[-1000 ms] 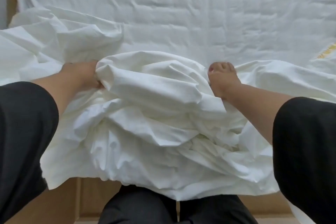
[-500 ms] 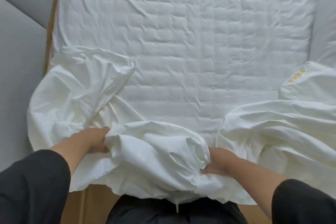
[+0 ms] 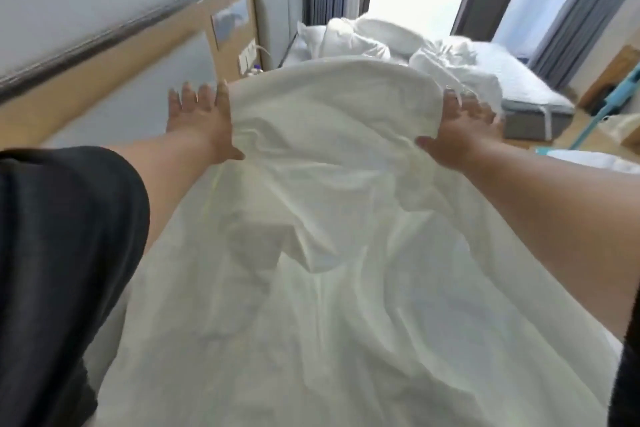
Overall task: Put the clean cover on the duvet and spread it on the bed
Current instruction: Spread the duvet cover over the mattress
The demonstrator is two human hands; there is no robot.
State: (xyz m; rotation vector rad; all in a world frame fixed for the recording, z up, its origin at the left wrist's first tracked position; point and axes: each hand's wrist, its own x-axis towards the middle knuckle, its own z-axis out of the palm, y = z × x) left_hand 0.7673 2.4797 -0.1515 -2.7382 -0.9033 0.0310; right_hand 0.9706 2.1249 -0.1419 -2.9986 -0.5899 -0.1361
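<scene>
Cover (image 3: 332, 236) up in the air in front of you, filling the frame from centre down to 6 o'clock; its top edge arcs between your two hands. Reads as the throw of a shake-out: you hold the top edge high and wide so the cloth can billow and open along its length.

Left hand (image 3: 201, 121) at 10 o'clock: arm stretched forward, fingers (image 3: 188, 97) spread and pointing up, thumb hooked into the cloth edge. Contact looks light, thumb against palm, not a fist.

Right hand (image 3: 460, 132) at 2 o'clock: arm likewise extended, thumb pressed onto the near face of the cloth. Fingers run behind the edge and blur, so you cannot tell how firmly they close.

Both sleeves dark, forearms bare.

Duvet: not identifiable with certainty. A second bed (image 3: 502, 87) at 1 o'clock carries a heap of white bedding (image 3: 363, 38); which piece is which is unclear.

Judgement: cover not yet on the duvet; early in the task. Frame is motion-blurred, so treat the grip reading with caution.
</scene>
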